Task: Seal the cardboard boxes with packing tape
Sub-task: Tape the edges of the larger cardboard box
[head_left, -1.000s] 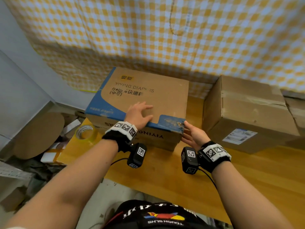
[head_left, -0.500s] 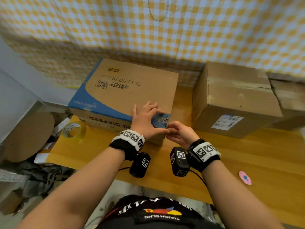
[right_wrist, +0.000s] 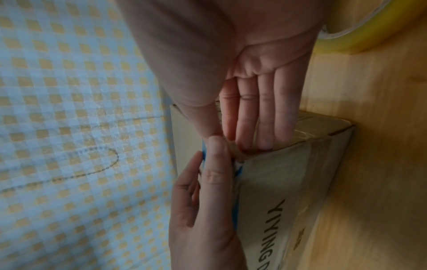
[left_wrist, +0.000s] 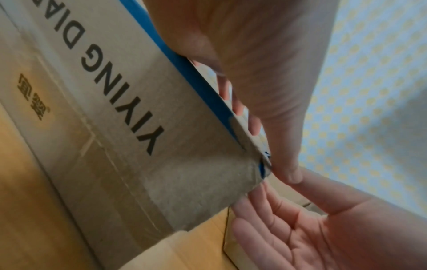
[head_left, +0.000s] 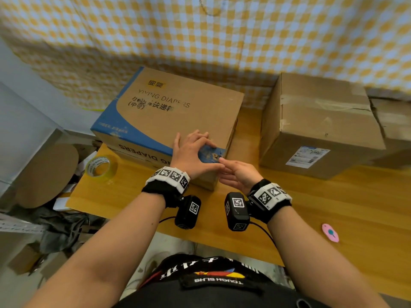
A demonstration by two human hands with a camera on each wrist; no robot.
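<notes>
A brown and blue diaper box (head_left: 178, 112) lies on the wooden table (head_left: 333, 207). My left hand (head_left: 193, 152) lies flat on its top at the near right corner, thumb along the front edge. My right hand (head_left: 235, 174) touches the same corner from the side with straight fingers. The left wrist view shows the box front (left_wrist: 120, 127), my left hand (left_wrist: 261, 64) over the top edge, and my right hand (left_wrist: 312, 228) palm up below. In the right wrist view my right hand's fingers (right_wrist: 265, 118) press the box's end face (right_wrist: 307, 135). A yellowish tape roll (head_left: 101, 167) lies at the table's left edge, held by neither hand.
A second, taped brown box (head_left: 318, 125) with a shipping label stands to the right, another box (head_left: 393, 121) behind it. A small pink object (head_left: 330, 232) lies near the front right. Checked cloth (head_left: 222, 41) hangs behind. Cardboard scraps (head_left: 44, 174) and clutter sit left of the table.
My left hand has slid right along the box top to the near right corner. My right hand has risen to that corner; both have stayed there over the last half second.
</notes>
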